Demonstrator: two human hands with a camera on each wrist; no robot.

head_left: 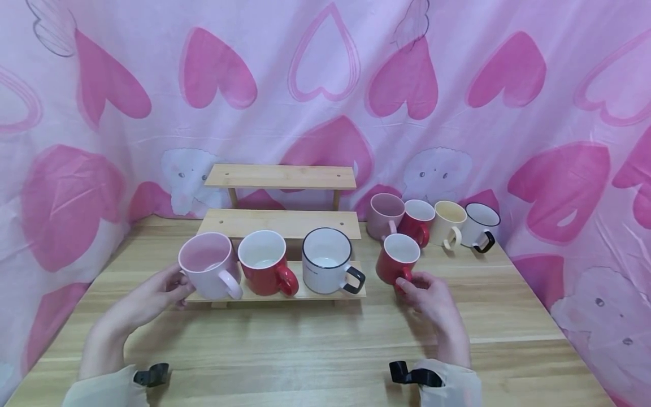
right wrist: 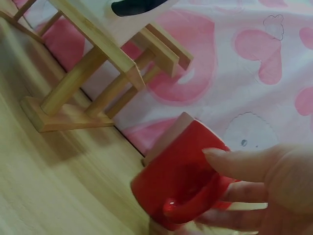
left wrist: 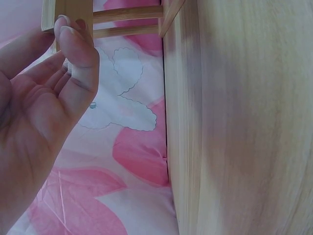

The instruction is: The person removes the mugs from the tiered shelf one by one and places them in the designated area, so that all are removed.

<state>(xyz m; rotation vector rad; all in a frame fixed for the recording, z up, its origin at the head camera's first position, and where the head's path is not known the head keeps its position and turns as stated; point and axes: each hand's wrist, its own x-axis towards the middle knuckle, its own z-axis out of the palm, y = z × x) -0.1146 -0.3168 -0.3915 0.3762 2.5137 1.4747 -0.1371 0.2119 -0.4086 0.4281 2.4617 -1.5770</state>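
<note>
My left hand (head_left: pixel 139 305) is at the left end of a three-tier wooden shelf (head_left: pixel 280 223). In the left wrist view its thumb and fingertips pinch the end of a shelf board (left wrist: pixel 71 10). On the lowest tier stand a pink mug (head_left: pixel 209 271), a red mug (head_left: pixel 265 277) and a white mug (head_left: pixel 325 271) with black rim and handle. Right of the shelf, my right hand (head_left: pixel 432 305) grips another red mug (right wrist: pixel 181 171) by its handle side. Whether that mug's base touches the table cannot be told.
Behind the held mug a row stands on the wooden table (head_left: pixel 285 350): a mauve mug (head_left: pixel 381 217), a red mug (head_left: pixel 414 223), a cream mug (head_left: pixel 446 226) and a white mug (head_left: pixel 478 223) with black handle. A pink heart-patterned cloth (head_left: pixel 254 130) hangs behind.
</note>
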